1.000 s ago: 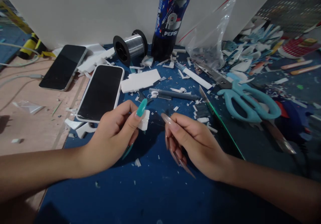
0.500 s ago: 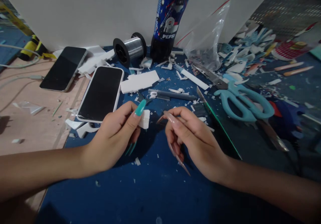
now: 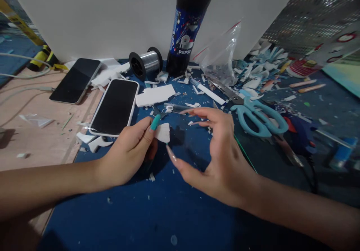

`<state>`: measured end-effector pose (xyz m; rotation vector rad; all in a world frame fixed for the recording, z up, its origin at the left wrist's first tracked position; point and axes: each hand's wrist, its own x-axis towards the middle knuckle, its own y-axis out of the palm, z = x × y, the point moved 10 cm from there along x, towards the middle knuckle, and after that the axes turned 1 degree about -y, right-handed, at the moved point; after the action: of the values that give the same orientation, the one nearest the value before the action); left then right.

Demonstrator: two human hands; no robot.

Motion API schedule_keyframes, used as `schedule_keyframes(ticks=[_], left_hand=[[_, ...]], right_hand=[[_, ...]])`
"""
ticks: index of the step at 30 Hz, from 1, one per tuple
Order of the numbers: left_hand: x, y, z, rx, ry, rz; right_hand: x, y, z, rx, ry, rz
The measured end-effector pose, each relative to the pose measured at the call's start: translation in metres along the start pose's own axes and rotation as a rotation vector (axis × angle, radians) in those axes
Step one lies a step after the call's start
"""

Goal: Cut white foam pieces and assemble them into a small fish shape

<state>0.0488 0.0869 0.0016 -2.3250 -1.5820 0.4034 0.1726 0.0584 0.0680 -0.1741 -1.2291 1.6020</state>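
A small flat white piece [image 3: 163, 133], perhaps foam, is pinched between the thumb and fingers of my left hand [image 3: 131, 151]. The thumb's long teal nail lies across it; the lower fingers are partly hidden. Just to its right, my right hand [image 3: 222, 153] is open with thumb and fingers spread. Its thumbnail tip comes close to the piece's lower edge; I cannot tell whether they touch. Behind the hands lies a larger white sheet piece [image 3: 155, 95]. Part of a green-edged blade or strip [image 3: 244, 153] shows beside my right wrist.
Two phones, one black [image 3: 75, 80] and one white-edged [image 3: 116, 106], lie at left. A wire spool [image 3: 146, 61], a Pepsi bottle [image 3: 184, 33] and a plastic bag [image 3: 221, 56] stand at the back. Blue-handled scissors [image 3: 257, 117], a glue gun [image 3: 300, 131] and heaped scraps [image 3: 267, 65] occupy the right.
My right hand has opened from a closed pinch, fingers spreading and the thumb moving toward the white piece. My left hand still holds the piece, turned slightly. The camera view has shifted.
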Motion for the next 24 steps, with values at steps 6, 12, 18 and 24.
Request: schedule_keyframes(ticks=[6, 12, 18, 24], left_hand=[[-0.006, 0.013, 0.003, -0.075, -0.020, 0.112], [-0.007, 0.015, -0.004, -0.017, 0.022, 0.133], [-0.008, 0.016, -0.008, 0.040, 0.045, 0.133], [-0.016, -0.020, -0.013, 0.096, 0.237, -0.236]], right_hand=[[-0.001, 0.013, 0.006, 0.051, -0.087, 0.105], [-0.004, 0.015, 0.002, 0.063, -0.056, 0.048], [-0.005, 0.014, 0.004, 0.044, -0.085, 0.004], [-0.004, 0.026, -0.008, 0.046, 0.021, 0.122]])
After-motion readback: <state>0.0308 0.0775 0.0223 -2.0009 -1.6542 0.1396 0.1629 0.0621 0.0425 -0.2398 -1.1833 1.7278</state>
